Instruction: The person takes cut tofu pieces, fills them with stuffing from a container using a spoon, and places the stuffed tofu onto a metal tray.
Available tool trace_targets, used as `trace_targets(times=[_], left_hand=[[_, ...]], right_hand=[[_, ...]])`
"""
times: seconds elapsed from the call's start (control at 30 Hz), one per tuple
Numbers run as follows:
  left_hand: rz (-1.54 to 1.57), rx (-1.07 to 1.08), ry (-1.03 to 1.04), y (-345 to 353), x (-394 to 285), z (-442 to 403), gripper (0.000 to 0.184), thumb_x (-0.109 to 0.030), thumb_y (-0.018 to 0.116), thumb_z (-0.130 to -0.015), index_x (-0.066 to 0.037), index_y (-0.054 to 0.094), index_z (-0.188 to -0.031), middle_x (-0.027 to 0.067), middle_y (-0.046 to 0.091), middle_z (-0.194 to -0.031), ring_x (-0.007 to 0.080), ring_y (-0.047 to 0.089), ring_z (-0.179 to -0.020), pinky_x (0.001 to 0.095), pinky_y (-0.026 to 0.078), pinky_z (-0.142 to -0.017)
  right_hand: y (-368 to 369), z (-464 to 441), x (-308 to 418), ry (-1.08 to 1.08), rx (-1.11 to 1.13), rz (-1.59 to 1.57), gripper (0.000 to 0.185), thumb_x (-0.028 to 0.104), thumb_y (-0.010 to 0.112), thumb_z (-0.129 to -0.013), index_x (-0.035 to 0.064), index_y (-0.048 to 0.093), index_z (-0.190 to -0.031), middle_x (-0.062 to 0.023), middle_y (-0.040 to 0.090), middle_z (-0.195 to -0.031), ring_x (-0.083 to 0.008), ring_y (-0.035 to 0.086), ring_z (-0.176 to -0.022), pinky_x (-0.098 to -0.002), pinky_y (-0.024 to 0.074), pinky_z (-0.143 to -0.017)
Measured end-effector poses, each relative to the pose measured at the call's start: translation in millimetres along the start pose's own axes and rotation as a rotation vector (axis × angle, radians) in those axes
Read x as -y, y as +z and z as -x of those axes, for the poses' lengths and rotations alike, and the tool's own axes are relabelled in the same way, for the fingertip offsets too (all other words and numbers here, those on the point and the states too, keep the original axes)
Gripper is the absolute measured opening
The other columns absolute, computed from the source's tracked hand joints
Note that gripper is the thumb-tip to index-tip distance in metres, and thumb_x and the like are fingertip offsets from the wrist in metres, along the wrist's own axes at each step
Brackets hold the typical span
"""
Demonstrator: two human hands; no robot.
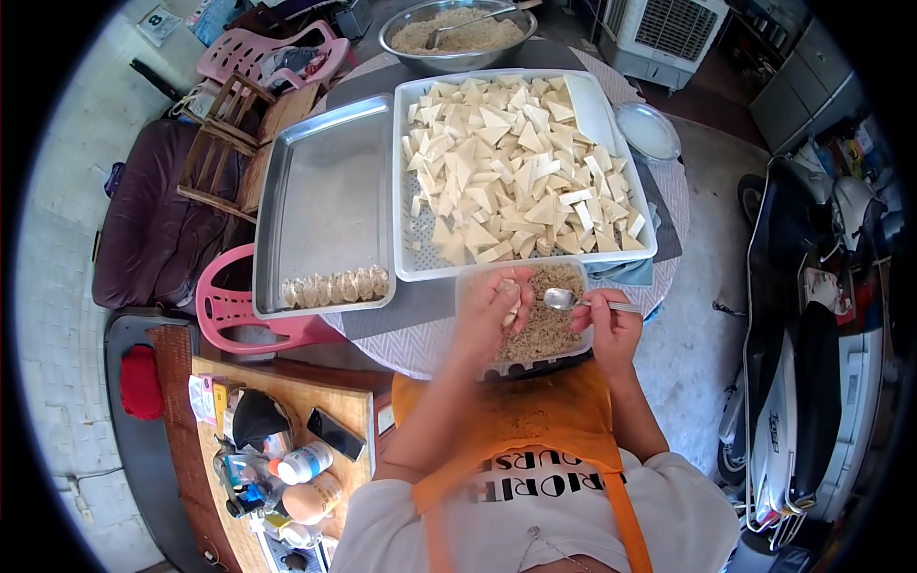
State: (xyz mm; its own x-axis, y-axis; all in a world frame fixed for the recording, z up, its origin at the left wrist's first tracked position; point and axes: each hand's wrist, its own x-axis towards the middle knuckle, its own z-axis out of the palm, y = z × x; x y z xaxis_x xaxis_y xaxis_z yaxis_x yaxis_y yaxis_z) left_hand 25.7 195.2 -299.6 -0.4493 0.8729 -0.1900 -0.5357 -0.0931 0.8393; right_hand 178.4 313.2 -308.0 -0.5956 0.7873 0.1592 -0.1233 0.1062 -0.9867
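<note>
My left hand (485,310) is closed around a pale tofu piece (513,304) with crumbly filling on it, over a plastic tub (586,336). Brownish minced filling (540,334) lies in that tub. In my right hand (616,328) is a metal spoon (562,300), gripped by its handle, its bowl above the filling and a little apart from the tofu piece. Just beyond stands a white perforated tray (405,250) heaped with tofu triangles (521,162). To the left, a metal tray (330,191) carries a row of filled tofu pieces (334,286) along its near edge.
A steel bowl (384,36) of filling with a spoon stands at the table's far side. A round dish (650,131) sits right of the white tray. A pink chair (229,306) and a wooden side table (358,401) with bottles and a phone (336,434) stand left. A scooter (778,420) is parked right.
</note>
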Motion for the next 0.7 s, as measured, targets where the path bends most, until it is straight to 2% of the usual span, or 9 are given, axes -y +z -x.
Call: trace_targets(times=[0.1, 0.2, 0.3, 0.4, 0.5, 0.6, 0.63, 0.7], left_hand=[[0.007, -0.079, -0.033, 0.4, 6.3, 1.6, 0.022, -0.023, 0.042, -0.095, -0.004, 0.054, -0.101, 0.0027, 0.054, -0.075, 0.0116, 0.048, -0.063, 0.0236, 0.038, -0.054], [0.324, -0.189, -0.119, 4.5, -1.3, -2.8, 0.014, -0.015, 0.047, -0.093, -0.004, 0.053, -0.098, 0.0023, 0.052, -0.074, 0.0126, 0.049, -0.063, 0.0248, 0.04, -0.058], [0.137, -0.063, 0.056, -5.9, 13.4, -3.2, 0.019, -0.019, 0.042, -0.095, -0.003, 0.053, -0.094, 0.0031, 0.053, -0.076, 0.0148, 0.05, -0.066, 0.0247, 0.041, -0.063], [-0.017, -0.055, 0.041, -10.1, 17.8, -2.3, 0.028, -0.025, 0.037, -0.097, -0.002, 0.053, -0.097, 0.0044, 0.053, -0.08, 0.0163, 0.051, -0.072, 0.0262, 0.042, -0.065], [0.018, -0.137, 0.061, -3.4, 17.1, -3.9, 0.039, -0.032, 0.03, -0.099, -0.002, 0.054, -0.101, 0.0058, 0.054, -0.082, 0.0157, 0.051, -0.073, 0.0266, 0.042, -0.062], [0.004, -0.19, -0.023, 4.2, 12.0, -2.9, 0.045, -0.037, 0.024, -0.1, -0.004, 0.055, -0.105, 0.0055, 0.057, -0.086, 0.0155, 0.051, -0.075, 0.0272, 0.043, -0.063], [-0.022, -0.192, -0.024, 4.0, 12.5, -2.7, 0.047, -0.039, 0.022, -0.1, -0.005, 0.055, -0.105, 0.0051, 0.057, -0.089, 0.0154, 0.051, -0.076, 0.0272, 0.044, -0.065], [-0.077, -0.197, -0.024, 2.7, 13.1, -0.6, 0.051, -0.043, 0.019, -0.1, -0.008, 0.055, -0.106, 0.0042, 0.058, -0.093, 0.0154, 0.052, -0.079, 0.0273, 0.045, -0.068]], right_hand=[[1.2, 0.2, 1.5, -0.006, -0.006, -0.02, 0.014, 0.009, 0.049, -0.093, -0.0024, 0.057, -0.093, -0.0091, 0.063, -0.071, -0.0108, 0.06, -0.056, -0.0222, 0.05, -0.051], [1.7, 0.3, 3.5, -0.003, -0.021, -0.038, 0.014, 0.009, 0.049, -0.093, -0.0027, 0.057, -0.093, -0.0093, 0.063, -0.071, -0.0106, 0.059, -0.055, -0.0222, 0.0498, -0.051], [2.8, -0.1, 6.0, 0.003, -0.029, -0.08, 0.015, 0.01, 0.048, -0.094, -0.0026, 0.057, -0.093, -0.0098, 0.063, -0.071, -0.0106, 0.058, -0.055, -0.0224, 0.0497, -0.051], [5.2, -1.1, 13.0, 0.005, -0.05, -0.126, 0.017, 0.012, 0.048, -0.094, -0.0022, 0.057, -0.093, -0.0092, 0.063, -0.071, -0.0109, 0.058, -0.054, -0.0224, 0.0499, -0.052], [12.7, -0.9, 18.5, 0.077, -0.062, -0.198, 0.017, 0.013, 0.048, -0.095, -0.0016, 0.057, -0.093, -0.0088, 0.063, -0.071, -0.0119, 0.059, -0.056, -0.0227, 0.0505, -0.054], [30.6, -0.8, 25.6, 0.142, 0.022, -0.209, 0.016, 0.013, 0.048, -0.094, -0.0009, 0.057, -0.094, -0.0086, 0.063, -0.071, -0.0128, 0.06, -0.057, -0.0232, 0.0511, -0.055], [36.7, -1.1, 22.3, 0.093, 0.062, -0.199, 0.016, 0.011, 0.048, -0.094, -0.0016, 0.058, -0.094, -0.009, 0.063, -0.072, -0.0129, 0.061, -0.058, -0.0235, 0.0516, -0.056], [38.0, -0.1, 16.4, -0.008, 0.104, 0.034, 0.015, 0.01, 0.047, -0.094, -0.0022, 0.057, -0.094, -0.0092, 0.063, -0.073, -0.0126, 0.061, -0.058, -0.0232, 0.051, -0.055]])
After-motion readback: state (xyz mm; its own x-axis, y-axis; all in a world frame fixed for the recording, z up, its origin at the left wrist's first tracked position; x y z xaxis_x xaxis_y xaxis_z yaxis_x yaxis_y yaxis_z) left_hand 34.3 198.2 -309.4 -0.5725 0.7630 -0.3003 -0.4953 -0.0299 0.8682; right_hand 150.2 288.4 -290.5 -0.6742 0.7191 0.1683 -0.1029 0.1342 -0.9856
